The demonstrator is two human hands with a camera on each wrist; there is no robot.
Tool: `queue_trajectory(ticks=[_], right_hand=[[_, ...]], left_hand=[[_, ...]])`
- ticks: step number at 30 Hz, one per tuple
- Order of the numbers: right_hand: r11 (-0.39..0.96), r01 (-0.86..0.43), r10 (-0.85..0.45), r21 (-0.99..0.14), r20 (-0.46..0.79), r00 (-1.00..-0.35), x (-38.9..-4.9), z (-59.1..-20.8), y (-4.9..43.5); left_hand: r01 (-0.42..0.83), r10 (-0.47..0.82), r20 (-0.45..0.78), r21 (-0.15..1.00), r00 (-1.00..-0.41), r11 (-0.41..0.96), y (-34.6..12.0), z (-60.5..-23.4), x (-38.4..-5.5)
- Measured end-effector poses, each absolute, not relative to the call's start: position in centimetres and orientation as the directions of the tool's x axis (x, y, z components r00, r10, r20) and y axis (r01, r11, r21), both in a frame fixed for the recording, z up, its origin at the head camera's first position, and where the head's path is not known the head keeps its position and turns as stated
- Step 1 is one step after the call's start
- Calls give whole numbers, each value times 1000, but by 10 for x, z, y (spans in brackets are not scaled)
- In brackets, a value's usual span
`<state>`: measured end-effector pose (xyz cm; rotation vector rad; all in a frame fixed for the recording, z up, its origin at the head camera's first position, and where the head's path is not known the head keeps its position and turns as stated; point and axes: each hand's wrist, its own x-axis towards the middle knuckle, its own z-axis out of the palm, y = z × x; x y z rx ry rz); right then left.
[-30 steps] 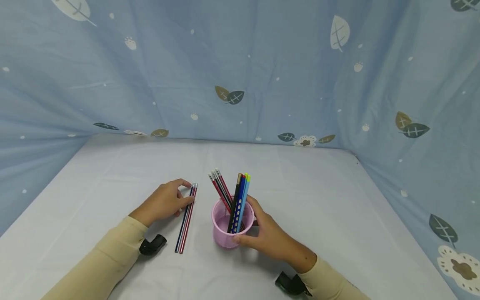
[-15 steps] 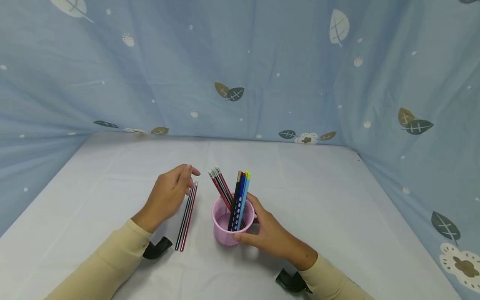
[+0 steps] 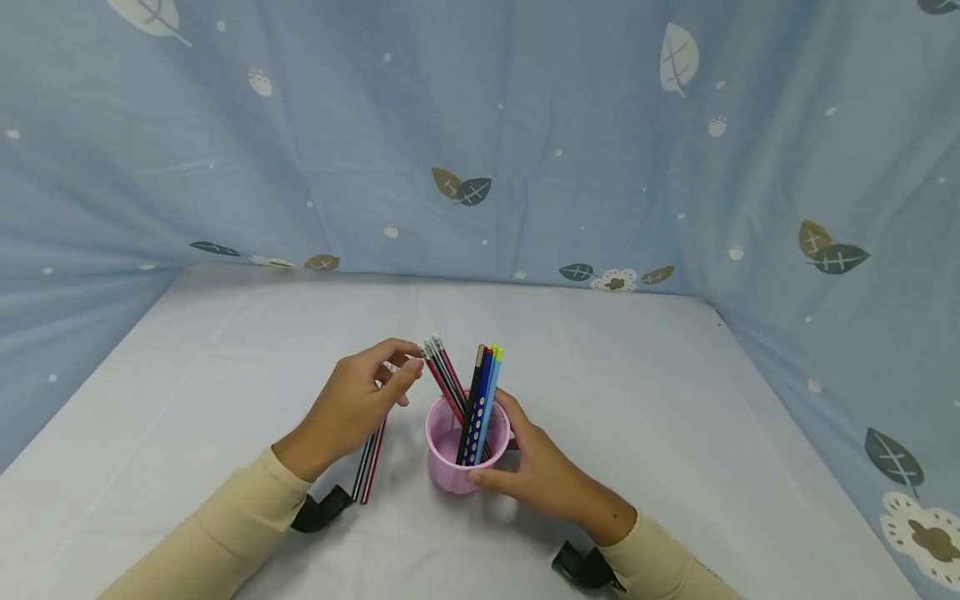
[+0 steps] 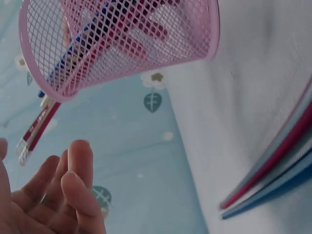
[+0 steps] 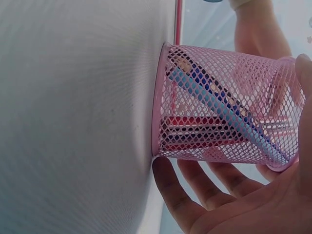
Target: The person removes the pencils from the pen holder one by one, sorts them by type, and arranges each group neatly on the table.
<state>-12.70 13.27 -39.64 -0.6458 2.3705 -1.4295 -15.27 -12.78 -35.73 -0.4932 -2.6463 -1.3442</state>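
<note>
A pink mesh pencil cup (image 3: 450, 477) stands upright on the white cloth. My right hand (image 3: 551, 475) holds it from the right, thumb on the near rim and fingers round the far side. Inside lean several striped pencils (image 3: 447, 379) with eraser ends up, and a group of black, dotted blue and light blue pencils (image 3: 482, 408). My left hand (image 3: 356, 404) is raised left of the cup, fingertips close to the eraser ends. The left wrist view shows those fingers loosely bent around nothing, apart from the erasers. Beneath that hand, striped pencils (image 3: 371, 471) lie on the cloth, their far ends hidden.
A blue curtain (image 3: 337, 125) with leaf prints hangs behind and at both sides of the white-covered table (image 3: 637, 400). Black wrist straps or mounts (image 3: 322, 510) hang under both forearms, the left one close beside the lying pencils.
My left hand has left the ends of the lying pencils, lifted, and moved right toward the erasers in the cup. The lying pencils, the cup and my right hand stay put.
</note>
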Motion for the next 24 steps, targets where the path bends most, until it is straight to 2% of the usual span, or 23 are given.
queue_trajectory(ticks=[24], right_hand=[[380, -224, -538, -897, -18, -843, -126, -395, 132]], left_hand=[[420, 246, 340, 722, -908, 550, -117, -358, -148]])
